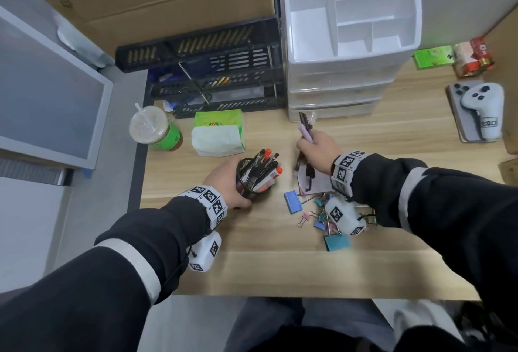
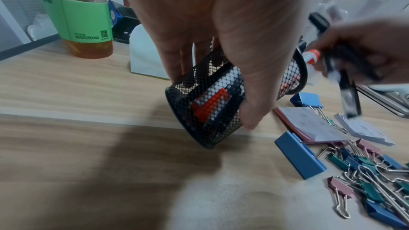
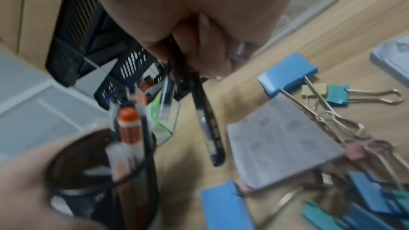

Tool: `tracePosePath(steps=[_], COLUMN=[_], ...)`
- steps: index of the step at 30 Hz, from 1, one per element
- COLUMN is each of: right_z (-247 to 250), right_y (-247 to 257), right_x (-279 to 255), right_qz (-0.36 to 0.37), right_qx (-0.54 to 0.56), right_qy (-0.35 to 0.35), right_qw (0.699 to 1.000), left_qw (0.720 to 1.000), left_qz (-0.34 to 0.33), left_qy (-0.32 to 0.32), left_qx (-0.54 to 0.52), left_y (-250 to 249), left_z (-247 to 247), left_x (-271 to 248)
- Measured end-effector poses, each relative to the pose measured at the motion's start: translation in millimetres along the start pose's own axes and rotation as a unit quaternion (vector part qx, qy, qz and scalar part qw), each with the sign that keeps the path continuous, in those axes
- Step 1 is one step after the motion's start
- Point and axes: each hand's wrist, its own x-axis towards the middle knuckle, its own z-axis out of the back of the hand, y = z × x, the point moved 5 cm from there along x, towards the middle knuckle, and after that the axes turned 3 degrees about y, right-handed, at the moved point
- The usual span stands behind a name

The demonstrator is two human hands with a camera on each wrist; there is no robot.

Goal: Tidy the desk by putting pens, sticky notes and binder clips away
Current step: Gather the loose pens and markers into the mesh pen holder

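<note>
My left hand (image 1: 225,180) grips a black mesh pen holder (image 1: 253,183) and tilts it to the right; several black and red-capped pens (image 1: 265,166) stand in it. In the left wrist view the thumb and fingers wrap round the pen holder (image 2: 210,104). Just right of it, my right hand (image 1: 319,150) holds a bunch of pens (image 1: 305,127), black ones and a lilac one, above the sticky notes (image 1: 314,183). The black pens (image 3: 208,128) hang below the fist near the sticky note pad (image 3: 281,146). Coloured binder clips (image 1: 322,217) lie scattered under my right wrist.
A white drawer unit with an open divided top (image 1: 350,43) stands at the back. Left of it is a black stacked letter tray (image 1: 213,77). A tissue pack (image 1: 218,136) and an iced drink cup (image 1: 152,130) sit behind the holder. A white controller (image 1: 479,110) lies far right.
</note>
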Motion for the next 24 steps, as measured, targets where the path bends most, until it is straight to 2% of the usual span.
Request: tracePosePath(steps=[3,6,9,13,18,24], right_z=[10,6,-2,-19,-41,-53], right_y=[20,41,61,61,47,42], right_x=[-2,-10,-19,-21,-24,-19], right_qz=[-0.012,0.013,0.043,0.046,0.067,0.075], right_qx=[0.119,0.217,0.258,0.233,0.125,0.108], right_qy=[-0.021,0.004,0.039,0.052,0.052,0.03], right_qw=[0.993,0.976,0.964,0.97,0.988,0.991], left_qw=[1.0,1.0,0.999,1.0,1.0,0.999], left_qz=[0.008,0.013,0.006,-0.002,-0.005,-0.029], left_qy=[0.01,0.02,0.029,0.023,0.023,0.013], left_qx=[0.012,0.016,0.023,0.012,0.002,-0.014], left_y=[-4,-10,-19,-29,-36,-50], left_z=[1,0,-2,-4,-12,-12], left_x=[2,4,7,11,15,19])
